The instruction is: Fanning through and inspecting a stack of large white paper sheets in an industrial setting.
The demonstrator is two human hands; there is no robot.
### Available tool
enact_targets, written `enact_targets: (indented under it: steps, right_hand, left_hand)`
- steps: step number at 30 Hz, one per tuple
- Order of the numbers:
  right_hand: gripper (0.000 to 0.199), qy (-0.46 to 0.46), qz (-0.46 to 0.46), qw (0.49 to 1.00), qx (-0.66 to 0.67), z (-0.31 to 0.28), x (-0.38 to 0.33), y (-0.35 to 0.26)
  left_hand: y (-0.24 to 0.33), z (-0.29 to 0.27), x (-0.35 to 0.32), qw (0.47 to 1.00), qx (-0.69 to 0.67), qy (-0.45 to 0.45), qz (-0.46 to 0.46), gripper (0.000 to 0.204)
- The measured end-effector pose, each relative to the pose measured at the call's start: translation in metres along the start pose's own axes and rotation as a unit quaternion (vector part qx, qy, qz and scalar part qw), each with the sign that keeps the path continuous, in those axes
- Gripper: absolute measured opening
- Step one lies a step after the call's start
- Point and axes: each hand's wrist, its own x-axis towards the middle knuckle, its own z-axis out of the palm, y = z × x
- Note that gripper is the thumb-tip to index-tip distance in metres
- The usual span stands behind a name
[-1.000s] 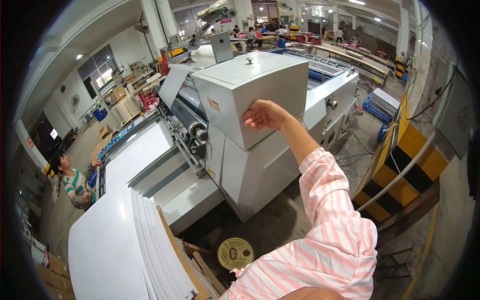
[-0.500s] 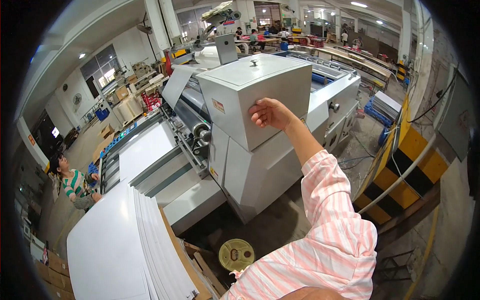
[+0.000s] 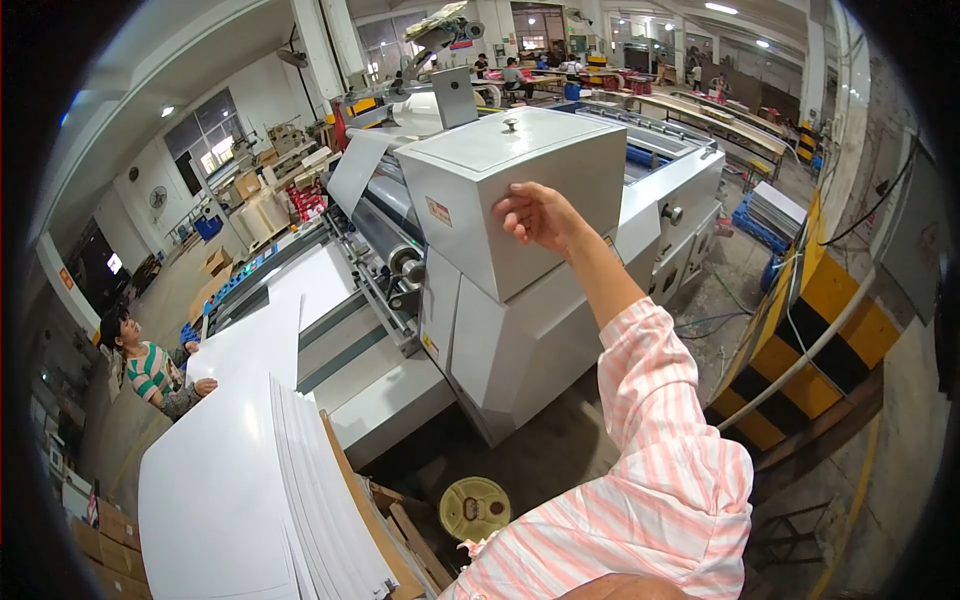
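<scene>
My right hand (image 3: 540, 217) is raised in front of the grey metal housing (image 3: 560, 150) of a large machine. Its fingers are loosely bent and somewhat apart, with nothing in them; I cannot tell if they touch the housing. A pink-and-white striped sleeve (image 3: 650, 370) covers that arm. My left hand does not show. At the far left, a co-worker in a striped top (image 3: 155, 370) holds a large white sheet (image 3: 250, 335) between the machine's table and a tall stack of white sheets (image 3: 215, 490).
Rollers (image 3: 385, 235) lie left of the housing. A round yellowish lid (image 3: 474, 508) is on the floor below. To the right stands a yellow-and-black striped barrier (image 3: 800, 340), with stacked sheets (image 3: 775, 208) beyond. Long tables (image 3: 710, 118) and people are far back.
The co-worker's white sheet has shifted off the machine's table toward the stack. My right hand stays by the housing, its fingers slightly changed in pose.
</scene>
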Motion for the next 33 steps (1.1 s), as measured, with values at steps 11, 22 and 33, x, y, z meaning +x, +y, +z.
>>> enact_targets:
  steps: [11,22,33]
  right_hand:
    - [0.032,0.023,-0.012,0.999,0.038,0.005,0.007,0.006]
    - [0.032,0.043,-0.018,0.998,0.052,0.006,-0.002,0.016]
    - [0.033,0.133,-0.096,0.986,0.021,0.045,-0.007,0.027]
  left_hand:
    - [0.012,0.005,-0.007,0.986,0.157,0.059,0.02,0.059]
    - [-0.003,0.005,0.001,0.994,-0.099,-0.006,0.05,0.052]
    - [-0.011,0.001,0.001,0.98,-0.164,0.053,0.097,0.022]
